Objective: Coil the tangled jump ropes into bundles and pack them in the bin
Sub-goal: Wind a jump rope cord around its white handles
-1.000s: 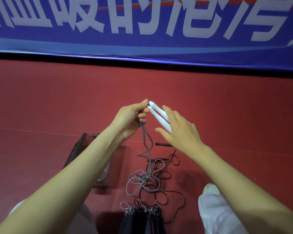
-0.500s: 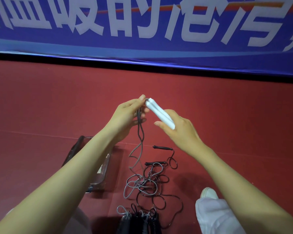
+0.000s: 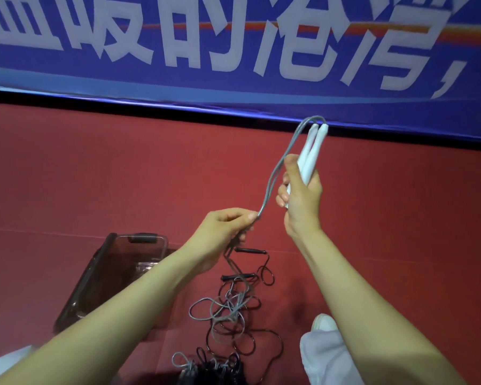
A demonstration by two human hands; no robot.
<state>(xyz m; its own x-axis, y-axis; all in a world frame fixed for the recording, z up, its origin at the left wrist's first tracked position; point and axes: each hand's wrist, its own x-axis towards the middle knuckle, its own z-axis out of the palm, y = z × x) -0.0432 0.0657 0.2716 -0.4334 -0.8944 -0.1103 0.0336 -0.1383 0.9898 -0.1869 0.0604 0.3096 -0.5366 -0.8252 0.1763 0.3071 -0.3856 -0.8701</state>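
My right hand (image 3: 300, 201) grips the two white handles (image 3: 313, 151) of a grey jump rope, held upright above the floor. The doubled grey cord (image 3: 278, 173) runs from the handle tips down to my left hand (image 3: 225, 234), which pinches it. Below my left hand the grey cord falls into a tangle (image 3: 228, 312) on the red floor, mixed with a black rope with black handles (image 3: 249, 250). A clear bin (image 3: 100, 276) stands on the floor at the left, partly behind my left forearm.
Several dark bundled ropes (image 3: 211, 370) lie at the bottom edge. A white shoe and trouser leg (image 3: 322, 345) sit at lower right. A blue banner (image 3: 233, 51) with white characters runs along the wall behind the red floor.
My right hand has lifted the white handles up and to the right and turned them upright. My left hand has slid down the grey cord, drawing it taut.
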